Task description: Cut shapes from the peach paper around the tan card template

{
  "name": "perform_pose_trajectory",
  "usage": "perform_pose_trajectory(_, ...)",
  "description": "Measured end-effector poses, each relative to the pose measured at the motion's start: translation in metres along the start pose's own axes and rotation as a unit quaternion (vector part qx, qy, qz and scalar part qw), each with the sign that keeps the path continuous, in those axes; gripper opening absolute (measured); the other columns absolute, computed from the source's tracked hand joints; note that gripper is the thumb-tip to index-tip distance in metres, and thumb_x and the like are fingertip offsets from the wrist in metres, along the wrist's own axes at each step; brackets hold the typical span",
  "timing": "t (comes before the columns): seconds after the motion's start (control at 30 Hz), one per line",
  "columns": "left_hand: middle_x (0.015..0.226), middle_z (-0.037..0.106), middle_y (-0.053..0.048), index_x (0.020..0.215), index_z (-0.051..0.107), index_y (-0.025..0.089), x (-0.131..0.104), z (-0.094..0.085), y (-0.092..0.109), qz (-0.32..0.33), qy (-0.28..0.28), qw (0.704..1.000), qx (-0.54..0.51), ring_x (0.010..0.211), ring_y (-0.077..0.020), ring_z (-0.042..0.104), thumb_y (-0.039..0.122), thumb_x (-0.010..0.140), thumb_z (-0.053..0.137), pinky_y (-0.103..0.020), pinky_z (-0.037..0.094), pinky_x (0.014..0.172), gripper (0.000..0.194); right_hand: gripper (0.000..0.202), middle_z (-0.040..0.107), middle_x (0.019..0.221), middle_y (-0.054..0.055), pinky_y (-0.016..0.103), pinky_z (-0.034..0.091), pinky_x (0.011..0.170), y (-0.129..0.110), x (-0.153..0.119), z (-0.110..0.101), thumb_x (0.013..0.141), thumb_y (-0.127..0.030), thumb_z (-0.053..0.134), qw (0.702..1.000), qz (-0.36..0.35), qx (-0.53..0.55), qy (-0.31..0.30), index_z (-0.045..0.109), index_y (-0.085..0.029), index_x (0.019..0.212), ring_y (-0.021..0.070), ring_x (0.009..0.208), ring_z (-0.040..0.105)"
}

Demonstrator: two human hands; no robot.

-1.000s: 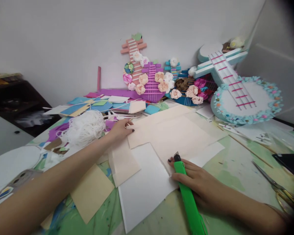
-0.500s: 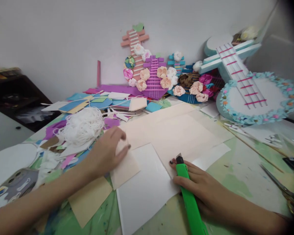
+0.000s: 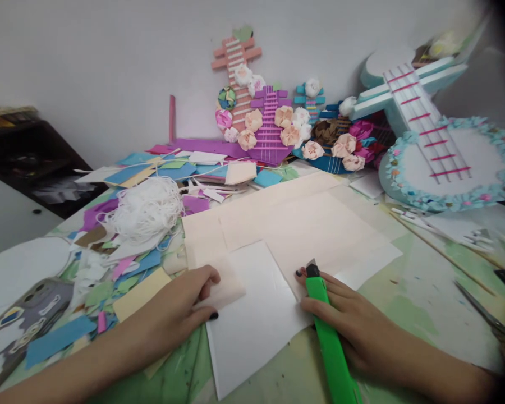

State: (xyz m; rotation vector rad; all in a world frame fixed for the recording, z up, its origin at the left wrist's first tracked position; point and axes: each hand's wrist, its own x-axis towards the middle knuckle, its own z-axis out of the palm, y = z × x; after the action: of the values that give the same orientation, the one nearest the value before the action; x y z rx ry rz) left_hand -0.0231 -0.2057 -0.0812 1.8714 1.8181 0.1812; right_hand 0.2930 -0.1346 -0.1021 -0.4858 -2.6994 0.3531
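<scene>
My right hand [image 3: 349,320] is closed around a green utility knife [image 3: 329,345], its short blade out and pointing away from me. The fingertips rest on a large peach paper sheet [image 3: 286,219] and the white sheet's edge. My left hand [image 3: 185,306] is closed on a small peach paper piece [image 3: 227,283], holding it near its left edge. That piece overlaps the left side of a smooth white sheet [image 3: 256,342], which lies over the large peach sheet. The fingertips behind the small piece are partly hidden.
Left are a tangle of white string [image 3: 145,210], coloured paper scraps [image 3: 59,339] and a phone [image 3: 29,325]. Behind stand small paper-flowered guitars [image 3: 271,123]. A large pale-blue guitar [image 3: 437,151], a thin stick [image 3: 446,252] and scissors [image 3: 483,308] are at right.
My left hand has moved down toward me with the small peach piece, uncovering part of the large sheet's left side. My right hand keeps its hold on the utility knife, and the view has shifted slightly.
</scene>
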Motion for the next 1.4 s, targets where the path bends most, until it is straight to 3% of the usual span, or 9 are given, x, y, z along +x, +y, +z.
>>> perform_pose_trajectory(0.2, 0.065, 0.051, 0.003, 0.068, 0.051, 0.021, 0.009, -0.014, -0.001, 0.027, -0.015, 0.999, -0.011, 0.059, -0.0146, 0.049, 0.028, 0.073, 0.05, -0.023, 0.034, 0.054, 0.009, 0.026, 0.067, 0.108, 0.016, 0.048, 0.04, 0.106, -0.001, 0.0, 0.0, 0.086, -0.022, 0.052, 1.0, -0.006, -0.006, 0.001, 0.055, -0.017, 0.111, 0.0287, 0.123, 0.052)
perform_pose_trajectory(0.33, 0.069, 0.061, 0.002, 0.074, 0.059, 0.022, 0.029, -0.047, -0.013, -0.002, 0.118, 0.992, 0.035, 0.058, -0.0158, 0.052, 0.045, 0.078, 0.045, -0.025, 0.037, 0.054, 0.027, 0.029, 0.065, 0.114, 0.017, 0.05, 0.038, 0.107, 0.002, -0.002, 0.002, 0.085, -0.02, 0.052, 1.0, -0.004, -0.01, -0.009, 0.054, -0.017, 0.114, 0.0286, 0.127, 0.048)
perform_pose_trajectory(0.5, 0.075, 0.065, -0.002, 0.078, 0.059, 0.021, 0.053, -0.075, -0.026, -0.045, 0.213, 0.971, 0.104, 0.063, -0.0196, 0.056, 0.037, 0.076, 0.045, -0.028, 0.037, 0.06, 0.021, 0.027, 0.066, 0.11, 0.017, 0.049, 0.039, 0.107, 0.003, -0.003, 0.002, 0.086, -0.021, 0.052, 1.0, -0.003, -0.005, -0.014, 0.055, -0.017, 0.113, 0.0284, 0.126, 0.049)
perform_pose_trajectory(0.7, 0.075, 0.064, -0.005, 0.081, 0.06, 0.019, 0.06, -0.072, -0.026, -0.043, 0.24, 0.951, 0.188, 0.068, -0.0228, 0.058, 0.031, 0.082, 0.042, -0.029, 0.033, 0.061, 0.021, 0.026, 0.066, 0.106, 0.015, 0.049, 0.038, 0.108, 0.0, -0.003, 0.001, 0.086, -0.022, 0.053, 1.0, 0.001, 0.0, -0.01, 0.055, -0.017, 0.112, 0.0283, 0.125, 0.05)
perform_pose_trajectory(0.87, 0.101, 0.064, -0.012, 0.103, 0.056, 0.019, 0.054, -0.066, -0.026, -0.035, 0.262, 0.933, 0.243, 0.081, -0.0272, 0.059, 0.03, 0.085, 0.04, -0.032, 0.034, 0.062, 0.027, 0.026, 0.067, 0.105, 0.015, 0.049, 0.037, 0.108, 0.0, -0.004, 0.002, 0.086, -0.022, 0.054, 1.0, 0.003, -0.002, -0.004, 0.056, -0.018, 0.111, 0.0284, 0.124, 0.051)
perform_pose_trajectory(0.93, 0.101, 0.063, -0.013, 0.097, 0.055, 0.022, 0.044, -0.062, -0.027, -0.038, 0.267, 0.928, 0.259, 0.078, -0.0275, 0.059, 0.031, 0.085, 0.037, -0.033, 0.033, 0.058, 0.023, 0.026, 0.066, 0.109, 0.016, 0.05, 0.036, 0.109, 0.001, -0.004, 0.003, 0.086, -0.021, 0.054, 1.0, -0.002, -0.006, -0.002, 0.055, -0.018, 0.112, 0.0287, 0.126, 0.049)
perform_pose_trajectory(1.1, 0.06, 0.055, -0.005, 0.059, 0.037, 0.027, 0.007, -0.057, -0.034, -0.059, 0.18, 0.947, 0.26, 0.055, -0.0244, 0.053, 0.038, 0.077, 0.045, -0.032, 0.029, 0.051, 0.022, 0.029, 0.064, 0.115, 0.016, 0.049, 0.036, 0.109, 0.003, -0.005, 0.005, 0.086, -0.02, 0.053, 1.0, 0.004, -0.009, -0.013, 0.054, -0.018, 0.114, 0.0281, 0.128, 0.047)
perform_pose_trajectory(1.27, 0.073, 0.058, -0.002, 0.073, 0.046, 0.024, -0.017, -0.056, -0.029, -0.245, -0.004, 0.941, 0.233, 0.062, -0.0247, 0.056, 0.053, 0.062, 0.06, -0.031, 0.035, 0.056, 0.033, 0.03, 0.063, 0.116, 0.017, 0.051, 0.037, 0.107, 0.003, -0.004, 0.006, 0.086, -0.019, 0.052, 1.0, -0.01, -0.013, -0.007, 0.052, -0.018, 0.115, 0.0286, 0.132, 0.043)
perform_pose_trajectory(1.4, 0.08, 0.06, -0.003, 0.079, 0.049, 0.022, -0.021, -0.054, -0.028, -0.224, -0.018, 0.954, 0.199, 0.07, -0.0244, 0.057, 0.048, 0.061, 0.062, -0.03, 0.038, 0.06, 0.034, 0.03, 0.064, 0.117, 0.017, 0.051, 0.037, 0.108, 0.001, -0.003, 0.006, 0.084, -0.017, 0.053, 1.0, -0.013, -0.012, -0.005, 0.052, -0.017, 0.115, 0.0287, 0.132, 0.043)
